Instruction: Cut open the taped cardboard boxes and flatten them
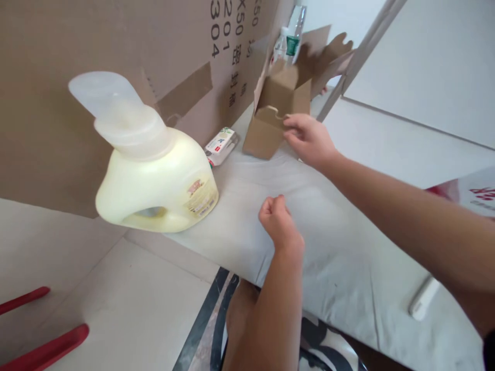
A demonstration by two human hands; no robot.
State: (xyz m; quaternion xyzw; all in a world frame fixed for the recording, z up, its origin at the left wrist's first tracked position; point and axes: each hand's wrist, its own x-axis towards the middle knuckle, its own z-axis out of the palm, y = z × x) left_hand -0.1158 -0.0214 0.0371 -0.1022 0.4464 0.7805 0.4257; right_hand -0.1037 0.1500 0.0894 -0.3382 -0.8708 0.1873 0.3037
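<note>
My right hand (307, 136) pinches the edge of a flap on a small brown cardboard box (265, 135). The box stands with its top flaps up, against the big carton. Nearer to me, my left hand (279, 219) hovers over the pale cloth with curled fingers, and no object shows in it. A large pale-yellow detergent bottle (162, 178) with a translucent spouted cap is at the left. Between that bottle and the small box lies a small clear-and-white package (221, 146).
A large printed carton (116, 41) forms a wall at the back left. Plastic bottles (293, 41) stand behind the small box. A white stick-like object (423, 299) lies on the cloth-covered surface (340, 232) at right. Red bars (50, 350) show at lower left.
</note>
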